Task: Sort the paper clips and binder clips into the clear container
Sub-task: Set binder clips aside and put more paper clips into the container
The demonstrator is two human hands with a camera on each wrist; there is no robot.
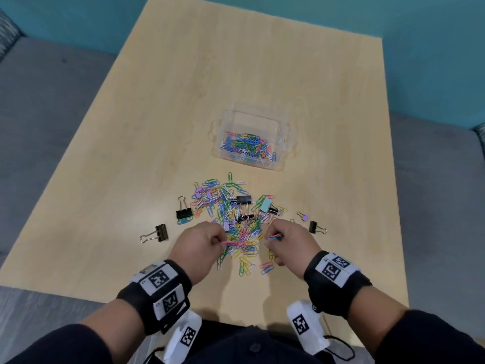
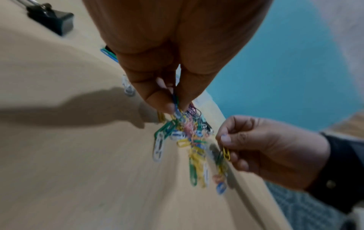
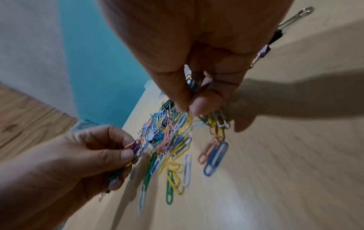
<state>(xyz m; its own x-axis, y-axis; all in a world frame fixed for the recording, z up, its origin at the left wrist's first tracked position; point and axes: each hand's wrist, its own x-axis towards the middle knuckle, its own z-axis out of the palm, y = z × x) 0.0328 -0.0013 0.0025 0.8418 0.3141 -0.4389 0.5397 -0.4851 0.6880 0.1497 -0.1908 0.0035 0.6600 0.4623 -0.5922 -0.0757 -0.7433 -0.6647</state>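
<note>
**Sorting roughly half done, paper clips only so far**

Clear container (image 1: 284,132) sits mid-table, already w/ a good layer of coloured paper clips inside; no binder clips visible in it. Just in front of it, a loose pile of paper clips (image 1: 236,216) is left on the table (image 1: 131,153), approx. as many as are boxed. Binder clips (image 1: 183,210) lie in & around the pile, black plus a few pastel, none sorted yet. Left hand (image 1: 202,245) pinches a small bunch of paper clips at the pile's near edge; right hand (image 1: 288,243) likewise grips a few. Both low over the pile, not yet at the container.
</note>
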